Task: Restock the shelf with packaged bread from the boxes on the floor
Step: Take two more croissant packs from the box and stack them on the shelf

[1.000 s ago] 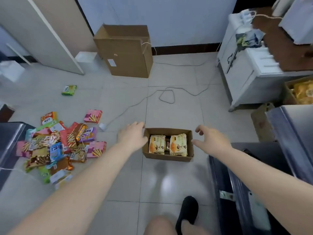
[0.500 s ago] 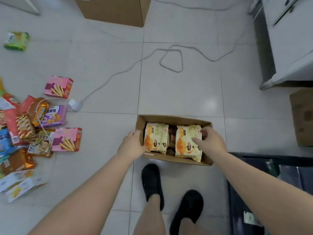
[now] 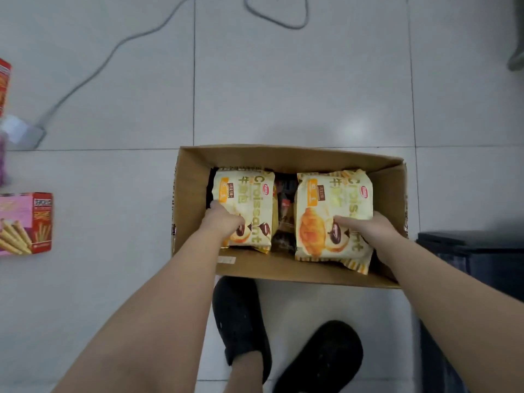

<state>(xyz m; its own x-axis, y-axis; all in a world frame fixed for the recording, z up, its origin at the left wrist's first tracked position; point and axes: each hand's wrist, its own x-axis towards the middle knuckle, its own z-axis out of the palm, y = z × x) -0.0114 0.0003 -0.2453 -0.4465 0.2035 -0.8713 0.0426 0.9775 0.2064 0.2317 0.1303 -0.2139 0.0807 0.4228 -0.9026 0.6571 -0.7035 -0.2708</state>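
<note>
An open cardboard box [image 3: 286, 158] sits on the tiled floor in front of my feet. Two yellow croissant packs lie on top inside it, with darker packs between and beneath them. My left hand [image 3: 224, 219] grips the left croissant pack [image 3: 249, 194] at its left side, thumb across the front. The right croissant pack [image 3: 331, 194] is gripped along its right edge by my right hand [image 3: 365, 225], thumb lying over the printed croissant. Both packs still lie in the box.
A pink wafer-roll box [image 3: 25, 222] lies on the floor at the left edge, a red carton [image 3: 4, 83] above it. A grey cable [image 3: 113, 52] and its plug [image 3: 24, 130] run across the tiles. A dark bin [image 3: 476, 265] stands at the right. My black shoes [image 3: 241, 321] are just below the box.
I have bent lower and closer over the box. Both hands moved from the box's sides onto the two croissant packs and closed on them.
</note>
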